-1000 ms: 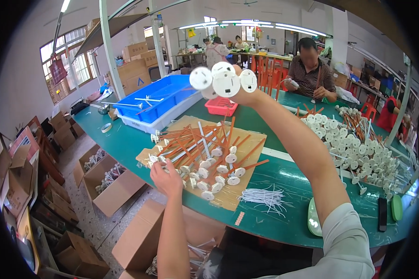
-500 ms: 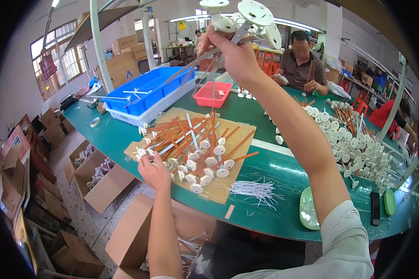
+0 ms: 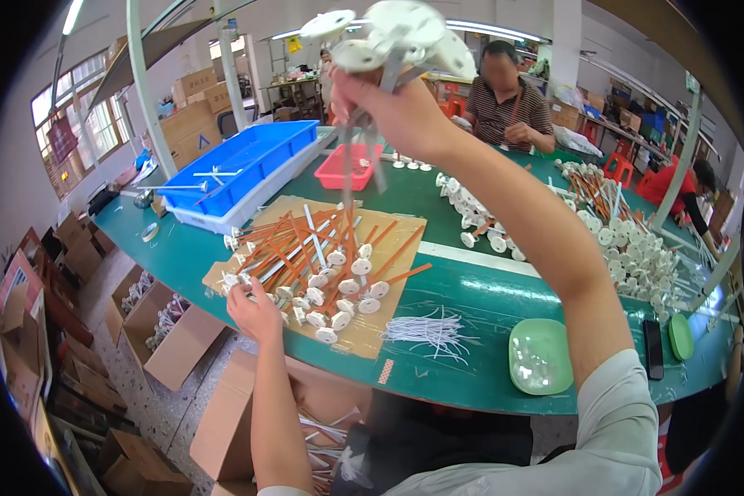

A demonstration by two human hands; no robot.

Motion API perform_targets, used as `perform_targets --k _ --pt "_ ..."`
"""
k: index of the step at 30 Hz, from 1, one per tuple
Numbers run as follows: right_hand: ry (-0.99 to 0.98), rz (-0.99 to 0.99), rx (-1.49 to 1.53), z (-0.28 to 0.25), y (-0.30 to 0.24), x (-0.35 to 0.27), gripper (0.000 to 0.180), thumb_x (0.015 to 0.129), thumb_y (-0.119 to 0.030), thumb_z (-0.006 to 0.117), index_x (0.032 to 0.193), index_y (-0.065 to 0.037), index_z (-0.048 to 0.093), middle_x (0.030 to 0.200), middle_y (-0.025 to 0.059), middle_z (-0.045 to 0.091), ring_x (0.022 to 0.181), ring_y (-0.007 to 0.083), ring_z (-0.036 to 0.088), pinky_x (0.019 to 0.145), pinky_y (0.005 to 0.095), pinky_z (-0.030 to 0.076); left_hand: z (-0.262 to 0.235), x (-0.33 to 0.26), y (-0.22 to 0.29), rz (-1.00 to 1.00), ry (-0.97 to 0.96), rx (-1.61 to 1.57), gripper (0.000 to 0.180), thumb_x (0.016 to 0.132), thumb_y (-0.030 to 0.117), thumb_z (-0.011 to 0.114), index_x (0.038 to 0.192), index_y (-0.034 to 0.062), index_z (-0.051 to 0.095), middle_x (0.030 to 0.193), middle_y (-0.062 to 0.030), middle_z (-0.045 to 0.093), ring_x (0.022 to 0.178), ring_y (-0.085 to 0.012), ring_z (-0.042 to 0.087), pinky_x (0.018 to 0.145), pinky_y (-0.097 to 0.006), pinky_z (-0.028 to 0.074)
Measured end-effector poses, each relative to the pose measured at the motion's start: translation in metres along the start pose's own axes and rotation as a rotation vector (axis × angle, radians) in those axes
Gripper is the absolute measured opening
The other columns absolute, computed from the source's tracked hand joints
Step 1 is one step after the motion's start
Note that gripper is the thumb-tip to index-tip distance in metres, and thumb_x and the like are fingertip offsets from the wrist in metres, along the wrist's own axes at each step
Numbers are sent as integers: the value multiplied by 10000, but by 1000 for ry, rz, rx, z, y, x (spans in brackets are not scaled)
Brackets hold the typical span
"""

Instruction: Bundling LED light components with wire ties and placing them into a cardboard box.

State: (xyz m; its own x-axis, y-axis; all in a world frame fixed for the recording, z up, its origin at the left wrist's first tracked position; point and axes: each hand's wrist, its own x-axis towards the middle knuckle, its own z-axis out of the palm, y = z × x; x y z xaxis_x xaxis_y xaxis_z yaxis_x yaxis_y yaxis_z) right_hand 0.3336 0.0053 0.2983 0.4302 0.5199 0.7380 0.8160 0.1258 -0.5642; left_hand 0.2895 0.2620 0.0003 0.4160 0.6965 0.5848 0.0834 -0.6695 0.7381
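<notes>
My right hand (image 3: 401, 116) is raised above the table, closed round a bundle of flat strips with white round disc heads (image 3: 409, 31). The heads stick up above the fist and the grey and brown strips hang below it, blurred. Beneath lies a pile of similar disc-headed strips (image 3: 339, 258), brown and silver, on a cardboard sheet (image 3: 395, 285). At the pile's left edge my left hand (image 3: 256, 312) has its fingers curled at a white disc head (image 3: 229, 282); the fingertips partly cover it.
A blue tray (image 3: 260, 157) stands in a white one, beside a pink basket (image 3: 339, 175). White ties (image 3: 430, 331), a green dish (image 3: 539, 360) and a phone (image 3: 653, 349) lie nearer. Another disc-headed heap (image 3: 628, 256) lies right; a co-worker (image 3: 508, 103) sits across. Open cartons (image 3: 178, 343) stand left.
The whole view has shifted slightly, moving the table leftward in the picture. My right hand keeps the bundle raised, its heads now blurred. The left hand stays at the pile's left edge.
</notes>
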Motion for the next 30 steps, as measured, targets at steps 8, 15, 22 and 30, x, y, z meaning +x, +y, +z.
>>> perform_targets --k 8,15,22,30 --pt "-668 84 -1242 -53 -70 -91 403 709 -158 742 1064 -78 568 844 172 662 839 365 658 704 471 506 -2 3 -7 122 85 135 425 931 297 524 1185 -45 507 1146 -209 542 1090 -395 498 939 -470 387" --pt "-1018 260 -1665 -88 -28 -196 159 708 -168 720 836 -76 696 804 109 682 790 297 688 601 434 524 -40 -70 103 572 -328 -359 427 801 149 705 1159 -20 544 1167 -185 570 1091 -375 535 955 -433 406" --pt "-997 171 -1816 -78 15 -248 75 738 -202 669 731 -172 738 757 10 700 756 222 688 594 380 488 6 -193 229 787 -720 -491 645 735 345 773 1212 -12 529 1199 -208 572 1120 -353 548 962 -424 428" --pt "-884 275 -1852 -63 -4 -246 142 803 -264 630 851 -218 756 823 -17 713 889 219 674 697 384 471 78 -232 267 523 -1007 -470 482 716 309 786 1090 43 639 1074 -133 670 1007 -262 635 849 -382 500"
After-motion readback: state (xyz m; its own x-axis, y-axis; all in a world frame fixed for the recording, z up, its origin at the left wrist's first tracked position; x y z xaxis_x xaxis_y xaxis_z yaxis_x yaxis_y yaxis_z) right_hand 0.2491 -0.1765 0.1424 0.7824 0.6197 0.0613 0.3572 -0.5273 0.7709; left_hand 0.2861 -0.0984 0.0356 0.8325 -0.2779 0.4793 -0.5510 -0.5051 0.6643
